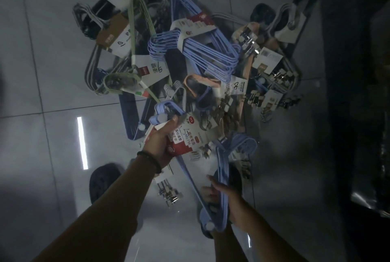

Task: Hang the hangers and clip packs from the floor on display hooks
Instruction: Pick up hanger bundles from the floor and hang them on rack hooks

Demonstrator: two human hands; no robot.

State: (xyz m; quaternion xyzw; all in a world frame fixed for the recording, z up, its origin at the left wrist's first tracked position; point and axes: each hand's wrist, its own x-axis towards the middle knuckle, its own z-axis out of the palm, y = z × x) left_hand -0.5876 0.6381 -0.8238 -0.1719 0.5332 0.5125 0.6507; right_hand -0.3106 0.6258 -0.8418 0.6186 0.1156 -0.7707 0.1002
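Hanger pack [222, 166]: blue bundle with a red-and-white label card [185, 137], held between both hands at the near edge of the heap.
Left hand [162, 143]: clasps the pack's hook end, thumb across the card's top; a dark wristband [149, 158] sits behind the grip.
Right hand [230, 200]: fingers wrapped round the bundle's blue shoulder end, nearest the camera.
Heap [200, 50]: beyond the left grip, more blue, green and grey hangers tangled with carded metal clips.
Clip pack [168, 192]: lies just under the left wrist, between the two grips.
Floor [52, 71]: grey tiles; a bright light strip reflects left of the left grip.
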